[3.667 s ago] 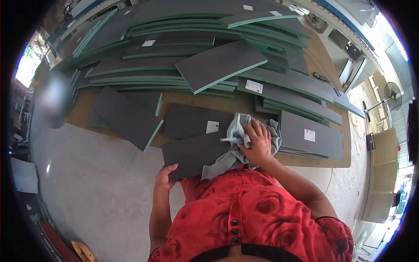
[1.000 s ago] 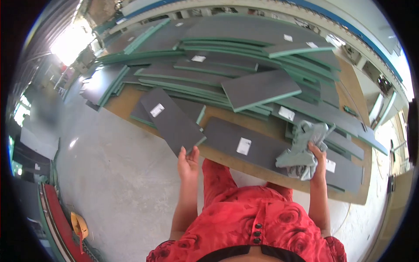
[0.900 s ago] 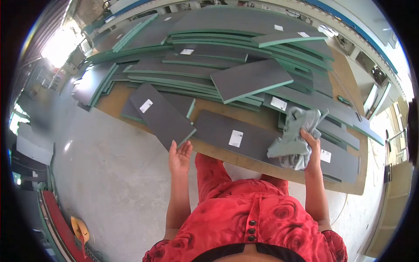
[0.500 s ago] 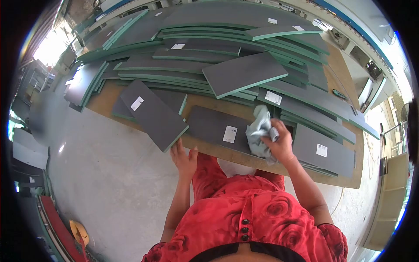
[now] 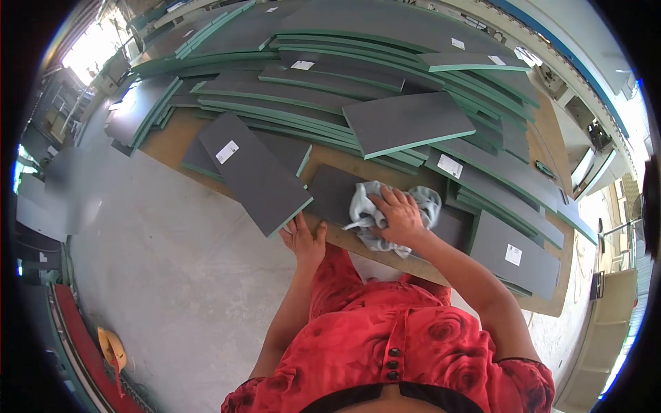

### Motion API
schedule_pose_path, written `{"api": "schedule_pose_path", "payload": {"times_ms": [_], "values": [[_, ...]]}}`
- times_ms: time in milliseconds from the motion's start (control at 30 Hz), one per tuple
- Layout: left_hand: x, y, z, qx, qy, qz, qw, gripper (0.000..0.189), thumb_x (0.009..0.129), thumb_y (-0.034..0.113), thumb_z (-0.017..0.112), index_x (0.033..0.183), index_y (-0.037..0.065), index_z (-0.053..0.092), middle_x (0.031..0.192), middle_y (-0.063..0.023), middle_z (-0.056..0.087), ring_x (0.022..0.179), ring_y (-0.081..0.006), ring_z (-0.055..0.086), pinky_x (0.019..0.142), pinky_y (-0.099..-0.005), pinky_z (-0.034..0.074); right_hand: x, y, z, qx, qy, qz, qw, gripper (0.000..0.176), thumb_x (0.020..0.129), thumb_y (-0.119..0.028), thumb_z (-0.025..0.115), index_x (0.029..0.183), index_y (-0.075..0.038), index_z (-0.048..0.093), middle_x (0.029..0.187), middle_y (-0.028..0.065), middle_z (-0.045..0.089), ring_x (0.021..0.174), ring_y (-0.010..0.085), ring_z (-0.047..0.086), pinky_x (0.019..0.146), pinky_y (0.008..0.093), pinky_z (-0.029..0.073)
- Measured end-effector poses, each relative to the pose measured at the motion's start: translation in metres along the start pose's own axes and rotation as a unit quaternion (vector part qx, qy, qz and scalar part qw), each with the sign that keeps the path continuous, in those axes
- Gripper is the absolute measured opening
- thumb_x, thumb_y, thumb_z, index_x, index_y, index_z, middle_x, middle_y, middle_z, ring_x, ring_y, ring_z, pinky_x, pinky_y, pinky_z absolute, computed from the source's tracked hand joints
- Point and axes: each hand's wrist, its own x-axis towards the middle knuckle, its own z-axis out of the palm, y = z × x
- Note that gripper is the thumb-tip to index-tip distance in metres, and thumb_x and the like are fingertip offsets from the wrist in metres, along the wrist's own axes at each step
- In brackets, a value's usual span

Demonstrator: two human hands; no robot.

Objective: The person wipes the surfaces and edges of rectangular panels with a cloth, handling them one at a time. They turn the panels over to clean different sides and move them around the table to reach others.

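Note:
My right hand (image 5: 403, 219) presses a crumpled pale grey-green cloth (image 5: 368, 206) down onto a dark grey board (image 5: 334, 186), its fingers bent over the fabric. The cloth hides the middle of that board. At the table's front edge my left hand (image 5: 303, 241) has its thumb and fingers apart. Its fingertips touch the lower corner of a slanted dark board (image 5: 256, 175) with green edges and a white label (image 5: 226, 152). That board overlaps another one and sticks out over the table edge.
Stacks of green-edged dark boards (image 5: 289, 103) cover the back of the brown table (image 5: 175, 131). One loose board (image 5: 410, 124) lies askew on top. A labelled board (image 5: 513, 230) rests at the right. A yellow object (image 5: 111, 347) is on the floor at lower left.
My right hand has moved left with the cloth and now lies over it, covering the board's white label. The left hand stays by the slanted board's corner. The view has shifted slightly.

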Motion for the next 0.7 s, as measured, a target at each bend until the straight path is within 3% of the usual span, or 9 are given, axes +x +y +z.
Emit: {"api": "schedule_pose_path", "payload": {"times_ms": [67, 167, 233, 300, 333, 400, 500, 567, 700], "values": [[0.000, -0.008, 0.006, -0.009, -0.034, -0.023, 0.999, 0.070, 0.083, 0.036, 0.060, 0.140, 0.008, 0.030, 0.146, -0.0149, 0.021, 0.130, -0.0493, 0.012, 0.105, -0.0583, 0.013, 0.030, -0.014, 0.005, 0.000, -0.009, -0.014, 1.000, 0.074, 0.069, -0.039, 0.071, 0.134, -0.019, 0.043, 0.141, 0.0135, 0.036, 0.131, 0.0337, 0.031, 0.106, 0.0496, 0.025], [-0.001, -0.007, 0.005, 0.011, -0.009, -0.036, 0.999, 0.062, 0.082, 0.028, 0.059, 0.136, 0.006, 0.038, 0.140, -0.0155, 0.033, 0.127, -0.0459, 0.023, 0.104, -0.0570, 0.020, 0.071, -0.039, 0.013, 0.003, -0.023, -0.034, 0.999, 0.074, 0.068, -0.041, 0.071, 0.134, -0.019, 0.044, 0.142, 0.0123, 0.036, 0.132, 0.0338, 0.031, 0.106, 0.0492, 0.025], [-0.002, -0.013, 0.007, 0.036, -0.013, -0.025, 0.999, 0.060, 0.081, 0.025, 0.058, 0.135, 0.008, 0.039, 0.140, -0.0150, 0.033, 0.127, -0.0473, 0.023, 0.101, -0.0580, 0.023, 0.085, -0.055, 0.021, 0.007, -0.027, -0.040, 0.999, 0.074, 0.068, -0.041, 0.071, 0.133, -0.019, 0.046, 0.143, 0.0117, 0.035, 0.132, 0.0347, 0.031, 0.107, 0.0489, 0.026], [-0.003, -0.017, 0.010, 0.060, -0.020, -0.011, 0.998, 0.059, 0.080, 0.022, 0.058, 0.135, 0.009, 0.040, 0.141, -0.0145, 0.032, 0.126, -0.0488, 0.023, 0.099, -0.0590, 0.026, 0.091, -0.065, 0.026, -0.040, -0.079, -0.113, 0.990, 0.069, 0.068, -0.039, 0.069, 0.130, -0.016, 0.050, 0.143, 0.0102, 0.035, 0.132, 0.0320, 0.031, 0.108, 0.0487, 0.024], [-0.003, -0.019, 0.012, 0.064, -0.013, -0.012, 0.998, 0.059, 0.079, 0.021, 0.058, 0.134, 0.009, 0.040, 0.141, -0.0141, 0.032, 0.126, -0.0483, 0.022, 0.098, -0.0596, 0.027, 0.089, -0.065, 0.026, -0.039, -0.077, -0.108, 0.990, 0.069, 0.068, -0.039, 0.069, 0.130, -0.016, 0.050, 0.143, 0.0102, 0.035, 0.132, 0.0320, 0.031, 0.108, 0.0487, 0.024], [-0.003, -0.019, 0.014, 0.067, -0.008, -0.010, 0.998, 0.060, 0.078, 0.021, 0.058, 0.134, 0.009, 0.041, 0.142, -0.0138, 0.032, 0.127, -0.0478, 0.022, 0.097, -0.0602, 0.027, 0.081, -0.064, 0.027, -0.047, -0.083, -0.185, 0.978, 0.063, 0.068, -0.036, 0.068, 0.125, -0.014, 0.055, 0.143, 0.0096, 0.036, 0.132, 0.0296, 0.032, 0.108, 0.0482, 0.024], [-0.002, -0.012, 0.007, 0.068, -0.060, -0.046, 0.995, 0.061, 0.078, 0.021, 0.058, 0.136, 0.011, 0.040, 0.143, -0.0118, 0.030, 0.128, -0.0473, 0.021, 0.097, -0.0608, 0.027, 0.059, -0.051, 0.026, -0.016, -0.069, -0.233, 0.970, 0.053, 0.066, -0.031, 0.068, 0.118, -0.017, 0.060, 0.138, 0.0071, 0.041, 0.129, 0.0283, 0.036, 0.107, 0.0474, 0.026], [-0.003, 0.003, -0.010, 0.004, -0.024, -0.018, 1.000, 0.064, 0.078, 0.021, 0.059, 0.138, 0.014, 0.038, 0.144, -0.0088, 0.029, 0.129, -0.0466, 0.020, 0.098, -0.0599, 0.027, 0.040, -0.038, 0.024, 0.035, -0.043, -0.289, 0.956, 0.048, 0.065, -0.025, 0.068, 0.112, -0.021, 0.063, 0.134, 0.0050, 0.045, 0.125, 0.0285, 0.042, 0.104, 0.0469, 0.030], [0.001, -0.007, 0.000, 0.047, -0.020, -0.034, 0.998, 0.060, 0.084, 0.025, 0.055, 0.140, 0.017, 0.036, 0.144, -0.0066, 0.030, 0.129, -0.0466, 0.022, 0.099, -0.0598, 0.027, -0.004, -0.010, 0.016, 0.066, -0.041, -0.191, 0.978, 0.059, 0.062, -0.021, 0.074, 0.118, -0.022, 0.059, 0.136, 0.0063, 0.045, 0.126, 0.0315, 0.040, 0.104, 0.0489, 0.030]]}}
